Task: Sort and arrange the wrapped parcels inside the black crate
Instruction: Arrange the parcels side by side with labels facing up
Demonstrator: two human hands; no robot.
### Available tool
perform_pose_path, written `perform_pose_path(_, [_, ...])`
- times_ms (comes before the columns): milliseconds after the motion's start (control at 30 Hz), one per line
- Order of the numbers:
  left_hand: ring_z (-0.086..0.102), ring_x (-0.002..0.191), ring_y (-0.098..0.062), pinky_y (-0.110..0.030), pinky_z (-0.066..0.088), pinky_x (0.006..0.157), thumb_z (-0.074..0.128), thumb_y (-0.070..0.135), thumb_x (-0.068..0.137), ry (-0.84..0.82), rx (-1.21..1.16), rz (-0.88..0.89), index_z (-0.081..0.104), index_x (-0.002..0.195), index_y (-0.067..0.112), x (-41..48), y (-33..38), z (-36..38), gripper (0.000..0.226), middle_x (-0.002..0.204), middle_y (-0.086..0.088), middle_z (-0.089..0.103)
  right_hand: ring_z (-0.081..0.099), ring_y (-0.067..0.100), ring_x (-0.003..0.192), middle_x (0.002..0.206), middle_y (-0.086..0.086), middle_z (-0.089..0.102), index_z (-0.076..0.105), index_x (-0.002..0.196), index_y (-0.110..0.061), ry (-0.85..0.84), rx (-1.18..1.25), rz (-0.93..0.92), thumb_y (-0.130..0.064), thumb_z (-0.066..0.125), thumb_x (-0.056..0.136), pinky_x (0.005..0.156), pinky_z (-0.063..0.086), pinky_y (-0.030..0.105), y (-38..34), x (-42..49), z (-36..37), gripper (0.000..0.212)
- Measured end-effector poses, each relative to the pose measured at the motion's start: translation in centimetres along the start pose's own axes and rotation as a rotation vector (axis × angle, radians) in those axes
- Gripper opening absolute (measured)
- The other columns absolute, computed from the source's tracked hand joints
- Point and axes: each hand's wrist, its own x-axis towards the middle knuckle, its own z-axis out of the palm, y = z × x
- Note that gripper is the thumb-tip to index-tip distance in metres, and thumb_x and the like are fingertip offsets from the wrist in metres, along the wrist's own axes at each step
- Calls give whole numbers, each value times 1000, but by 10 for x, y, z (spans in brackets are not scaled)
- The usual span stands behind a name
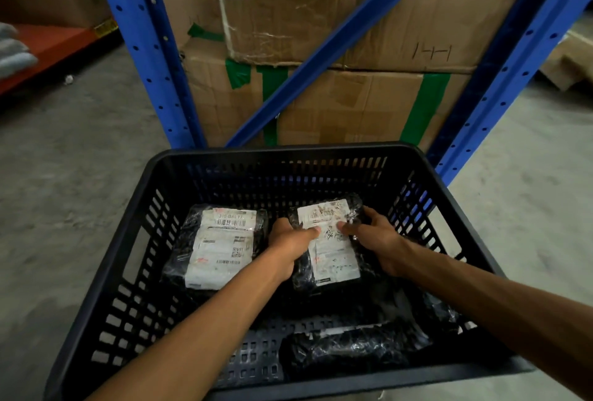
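Two parcels lie label-up at the back of the black crate [154, 172]: the left parcel [221, 248] looks placed, while my left hand [290, 248] and right hand [377, 240] grip the right parcel [333, 259]. One dark parcel [349, 347] near me awaits sorting.

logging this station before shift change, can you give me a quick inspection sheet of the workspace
surface: grey concrete floor, dusty, with the black crate standing on it
job's things: labelled parcel lying flat at the crate's left; second labelled parcel at centre right, held by both hands; dark parcel near the front wall, label mostly hidden
clutter: small pale scrap on the floor at far left
grippers: left hand and right hand grip the centre parcel from either side
cables: nothing seen
surroundings: blue rack uprights; taped cardboard boxes stacked behind the crate; orange shelf at left
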Motion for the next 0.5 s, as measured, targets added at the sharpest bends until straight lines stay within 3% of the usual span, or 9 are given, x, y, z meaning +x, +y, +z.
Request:
perform_pose_path(67, [51,134,-32,-45,47,107,79,34,78,8,44,5,43,145,8,14,-6,1,80,150,-11,49,70,23,88,100,2,69,52,124,-17,-8,-36,15,-11,72,87,80,60,40,13,13,5,43])
perform_pose_path(167, [51,134,-31,-42,46,108,76,34,82,11,166,-25,44,145,9,38,-17,3,75,150,-8,48,66,19,93,115,2,66,48,132,-16,39,-305,-9,-28,67,91,79,55,29,27,30,12,47])
perform_pose_path(233, [52,133,-30,-38,46,108,72,27,87,-12,282,-33,44,144,9,47,-22,8,67,150,-9,49,59,26,117,134,9,58,26,150,-8,-15,-490,50,-30,65,91,94,48,29,30,36,14,74])
perform_pose_path(300, [47,138,-29,-33,44,109,69,23,90,-20,382,-52,36,151,10,52,-23,15,70,155,-11,43,41,34,139,153,19,38,-3,156,-3,-132,-658,120,-28,60,95,112,37,36,32,41,15,91])
perform_pose_path(400, [37,146,-30,-32,39,110,64,21,94,-12,426,-73,24,157,8,52,-17,19,76,162,-11,31,28,40,145,160,25,22,-8,155,0,-166,-836,94,-31,52,98,116,27,43,29,47,12,89])
perform_pose_path(500, [38,145,-31,-33,39,111,63,21,95,-33,430,-108,26,156,4,37,-7,14,73,161,-13,32,16,38,150,163,25,6,-13,153,2,-202,-1055,91,-34,46,101,119,20,37,18,41,14,87])
